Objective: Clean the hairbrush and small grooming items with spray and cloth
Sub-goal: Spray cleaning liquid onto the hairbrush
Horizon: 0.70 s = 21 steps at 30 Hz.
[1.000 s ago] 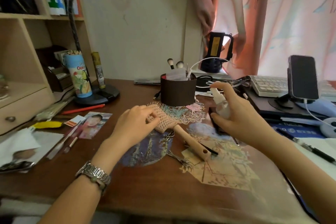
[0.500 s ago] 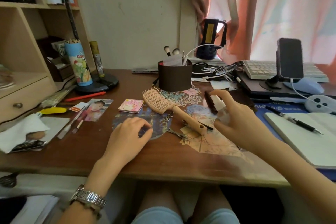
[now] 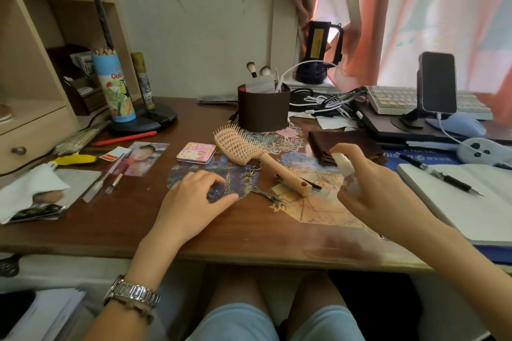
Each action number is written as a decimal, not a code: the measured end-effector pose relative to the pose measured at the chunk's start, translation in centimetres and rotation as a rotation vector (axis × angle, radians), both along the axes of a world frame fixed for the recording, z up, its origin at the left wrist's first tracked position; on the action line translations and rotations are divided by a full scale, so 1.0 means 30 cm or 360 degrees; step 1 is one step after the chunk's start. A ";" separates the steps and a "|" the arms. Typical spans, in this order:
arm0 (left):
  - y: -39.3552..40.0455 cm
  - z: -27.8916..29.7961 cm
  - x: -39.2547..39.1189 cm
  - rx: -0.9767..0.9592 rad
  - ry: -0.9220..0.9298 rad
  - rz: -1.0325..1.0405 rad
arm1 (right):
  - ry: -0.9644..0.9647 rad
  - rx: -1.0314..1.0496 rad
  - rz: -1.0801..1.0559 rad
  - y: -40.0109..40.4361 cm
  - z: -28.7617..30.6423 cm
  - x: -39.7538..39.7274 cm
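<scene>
A: Where is the hairbrush (image 3: 250, 153)?
B: Flat on the table (image 3: 116, 219), bristles up, handle toward the right hand (image 3: 379, 196); a brown cloth (image 3: 346, 144) lies folded just beyond.
A: State of the hands?
B: The right hand grips a small spray bottle (image 3: 347, 171), forefinger on its top. The left hand (image 3: 191, 202) rests loosely curled on the table, holding nothing, near a pink compact (image 3: 196, 152).
</scene>
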<state>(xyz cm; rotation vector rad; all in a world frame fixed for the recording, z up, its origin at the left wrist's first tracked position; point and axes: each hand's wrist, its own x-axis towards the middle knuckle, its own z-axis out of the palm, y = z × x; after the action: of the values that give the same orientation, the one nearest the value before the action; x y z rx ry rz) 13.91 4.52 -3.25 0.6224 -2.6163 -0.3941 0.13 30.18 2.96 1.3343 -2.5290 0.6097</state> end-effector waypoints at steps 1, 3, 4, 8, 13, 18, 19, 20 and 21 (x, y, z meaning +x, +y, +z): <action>0.002 0.003 0.001 -0.0007 -0.0018 0.0010 | 0.0008 0.0006 -0.0006 0.002 -0.001 0.001; 0.009 0.009 0.002 -0.0009 -0.0054 0.0034 | 0.0006 0.0016 -0.0020 0.008 -0.008 0.000; 0.012 0.013 0.003 -0.0009 -0.0065 0.0042 | -0.0005 0.0019 -0.0029 0.011 -0.011 -0.001; 0.018 0.018 0.003 -0.0018 -0.0090 0.0057 | -0.0022 -0.0014 -0.0057 0.021 -0.015 -0.002; 0.010 0.017 0.004 0.0008 -0.0101 0.0057 | -0.0006 -0.0019 -0.0081 0.018 -0.007 0.002; -0.007 0.028 0.013 0.0231 -0.0034 0.0028 | -0.0001 -0.0026 -0.0062 -0.020 0.034 0.007; -0.015 0.031 0.017 0.0269 -0.0038 0.0019 | 0.0010 -0.0030 -0.0047 -0.031 0.042 0.008; -0.025 0.035 0.024 0.0293 -0.0037 0.0012 | 0.0020 -0.0045 -0.0021 -0.043 0.048 0.009; -0.039 0.038 0.031 0.0301 -0.0030 0.0013 | 0.0023 -0.0069 0.0013 -0.055 0.054 0.008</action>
<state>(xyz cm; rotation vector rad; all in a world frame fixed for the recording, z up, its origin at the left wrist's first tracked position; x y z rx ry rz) 14.84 3.35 -2.10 0.7007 -2.6126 -0.6411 0.37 28.53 4.56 1.3298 -2.4861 0.6504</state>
